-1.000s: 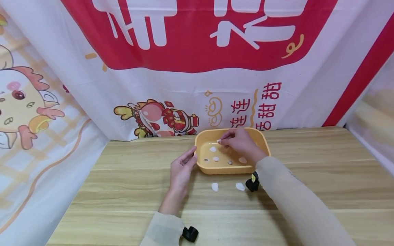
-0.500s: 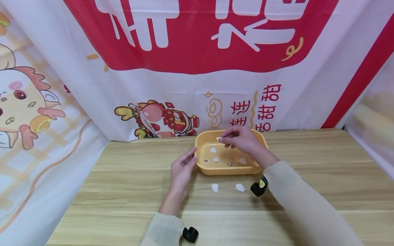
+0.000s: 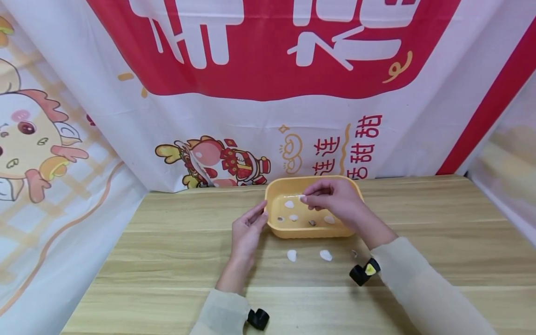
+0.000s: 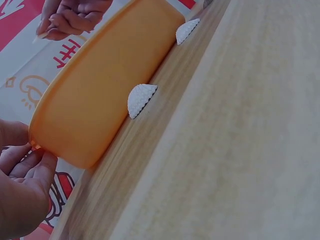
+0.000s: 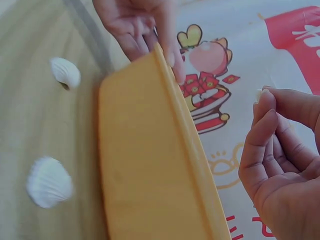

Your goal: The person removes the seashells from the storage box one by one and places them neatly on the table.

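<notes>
A yellow plastic basin (image 3: 311, 233) stands at the back of the wooden table. My left hand (image 3: 247, 231) grips its left end; in the left wrist view, fingers and thumb (image 4: 42, 172) close on the rim. Over the basin, my right hand (image 3: 337, 197) pinches a small white seashell (image 3: 302, 198) between thumb and fingertips, above the basin floor. Only a sliver of that shell (image 5: 259, 94) shows in the right wrist view. Several shells lie spread on the basin floor, among them a white shell (image 3: 289, 204) and a small dark one (image 3: 312, 223). My right hand hides part of the floor.
In front of the basin, two white ribbed seashells (image 3: 291, 255) (image 3: 325, 255) lie on the table (image 3: 176, 260). A small dark piece (image 3: 354, 253) lies to their right, near my right wrist camera (image 3: 364, 272). A printed cloth (image 3: 234, 111) hangs right behind the basin.
My right hand, still pinching the shell, has shifted slightly right and nearer. Its forearm has swung right, uncovering the small dark piece on the table. My left hand has stayed in place.
</notes>
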`<state>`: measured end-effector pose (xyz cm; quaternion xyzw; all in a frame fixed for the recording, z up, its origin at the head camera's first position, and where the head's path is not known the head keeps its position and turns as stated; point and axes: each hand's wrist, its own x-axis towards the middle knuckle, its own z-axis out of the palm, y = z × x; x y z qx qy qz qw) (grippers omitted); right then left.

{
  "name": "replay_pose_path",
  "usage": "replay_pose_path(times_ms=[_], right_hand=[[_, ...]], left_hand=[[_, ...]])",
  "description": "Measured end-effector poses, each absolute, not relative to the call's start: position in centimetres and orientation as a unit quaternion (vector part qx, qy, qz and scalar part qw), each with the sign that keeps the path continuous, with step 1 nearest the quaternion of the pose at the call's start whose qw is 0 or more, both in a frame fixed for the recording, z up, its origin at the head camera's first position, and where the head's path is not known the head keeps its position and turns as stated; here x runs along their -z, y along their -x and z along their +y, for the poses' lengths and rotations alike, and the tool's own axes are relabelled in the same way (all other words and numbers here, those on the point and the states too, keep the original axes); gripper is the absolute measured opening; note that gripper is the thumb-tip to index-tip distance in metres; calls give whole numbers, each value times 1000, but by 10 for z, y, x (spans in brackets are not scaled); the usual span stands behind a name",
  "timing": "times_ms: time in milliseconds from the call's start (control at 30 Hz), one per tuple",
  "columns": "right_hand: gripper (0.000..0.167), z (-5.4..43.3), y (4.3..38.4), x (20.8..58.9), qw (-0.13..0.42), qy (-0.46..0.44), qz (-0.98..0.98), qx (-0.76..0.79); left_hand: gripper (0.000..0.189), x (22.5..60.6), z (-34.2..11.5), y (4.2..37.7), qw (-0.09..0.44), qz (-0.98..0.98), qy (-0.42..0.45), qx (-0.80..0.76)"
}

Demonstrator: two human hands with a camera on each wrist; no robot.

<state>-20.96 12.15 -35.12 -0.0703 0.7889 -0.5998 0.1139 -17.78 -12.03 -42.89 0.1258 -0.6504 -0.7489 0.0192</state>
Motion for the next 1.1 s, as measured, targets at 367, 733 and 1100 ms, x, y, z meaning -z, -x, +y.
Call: replay_pose_path(times_ms=[367, 733, 1100], right_hand=[[22, 118, 171, 368, 147, 93, 769, 616], [18, 111, 138, 391, 136, 129, 799, 571], [17, 103, 127, 416, 184, 156, 798, 552]], left_hand=[[38, 429, -120, 178, 19, -652, -124, 748], [38, 431, -120, 178, 18, -649, -125, 751], [37, 430, -120, 179, 20, -650, -129, 749]])
